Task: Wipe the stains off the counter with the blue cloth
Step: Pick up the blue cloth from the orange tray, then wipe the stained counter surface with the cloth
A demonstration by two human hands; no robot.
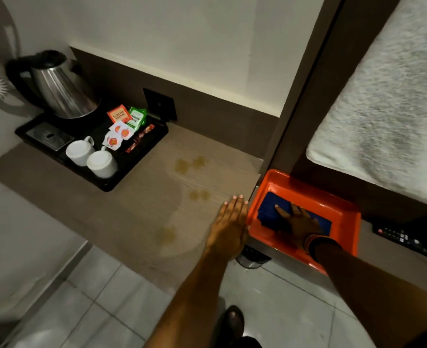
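The brown counter (142, 214) carries several yellowish stains (191, 163), some in the middle and one patch near its front edge. A folded blue cloth (267, 212) lies in an orange tray (343, 209) just right of the counter's end. My right hand (299, 221) rests flat on top of the cloth, fingers spread, not closed around it. My left hand (232, 222) lies open, palm down, on the counter's right end, beside the tray.
A black tray (142, 151) at the back left holds a steel kettle (61, 91), two upturned white cups (92, 156) and sachets (122, 126). A remote control (408, 238) lies right of the orange tray. A small bin (251, 258) stands on the tiled floor below.
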